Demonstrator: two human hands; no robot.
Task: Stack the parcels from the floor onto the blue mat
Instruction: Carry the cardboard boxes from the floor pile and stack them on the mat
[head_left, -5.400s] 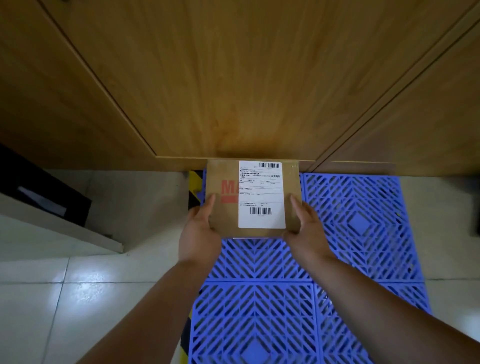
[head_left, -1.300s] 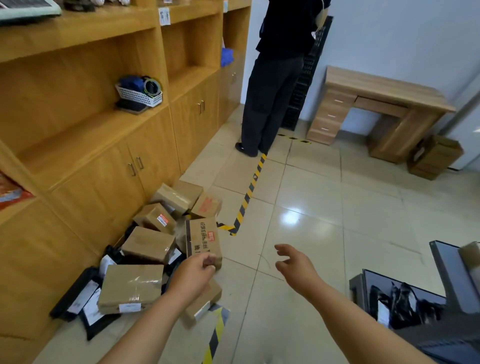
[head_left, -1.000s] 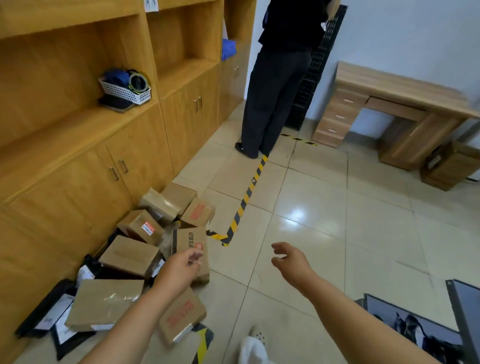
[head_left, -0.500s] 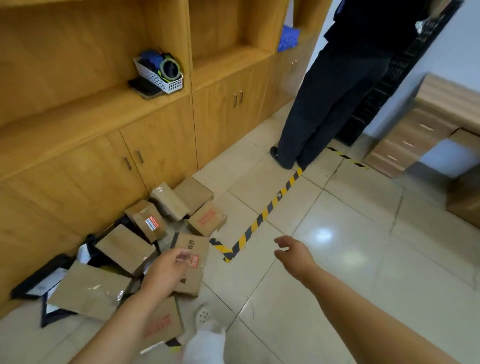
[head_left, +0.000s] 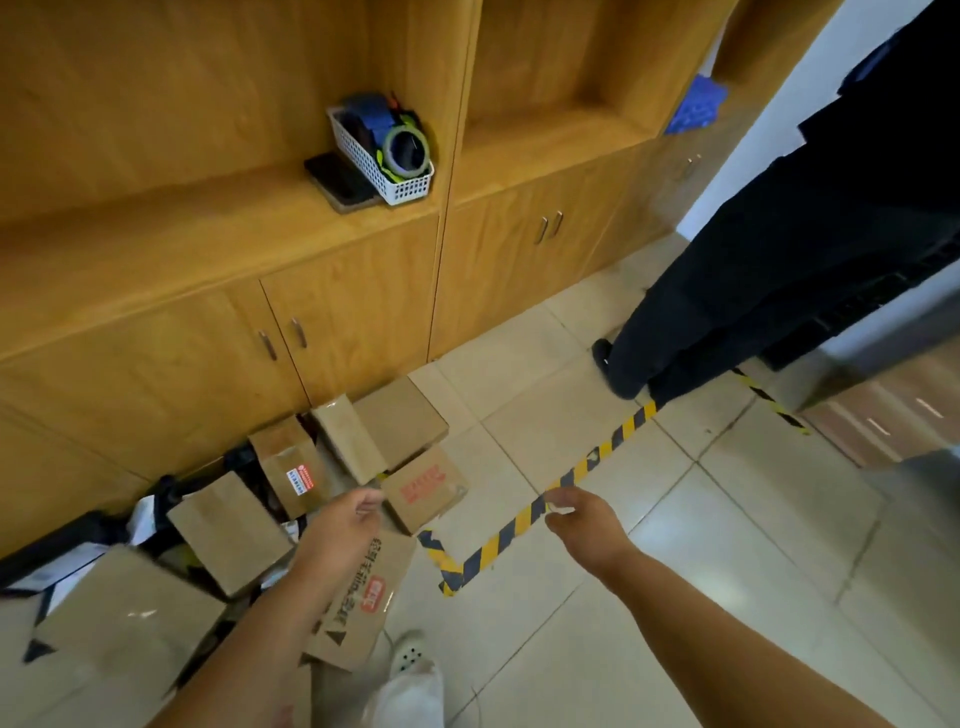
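Both hands (head_left: 343, 530) (head_left: 582, 519) loosely open, empty, above jumbled boxes (head_left: 426, 488); careless grab could topple neighbours or slip.

Hard to read the print on the box (head_left: 363, 587) under the left hand (head_left: 340, 530), part of it covered by that forearm. Blurred red lettering on the parcel (head_left: 423, 488) just beyond the fingertips. Black mailers (head_left: 78, 545) far left of the left hand, mostly buried under cartons. Standing person (head_left: 779, 249) beyond the right hand (head_left: 584, 519), cut off above the waist by the edge. Contents of the white basket (head_left: 387, 150) too jumbled to tell.
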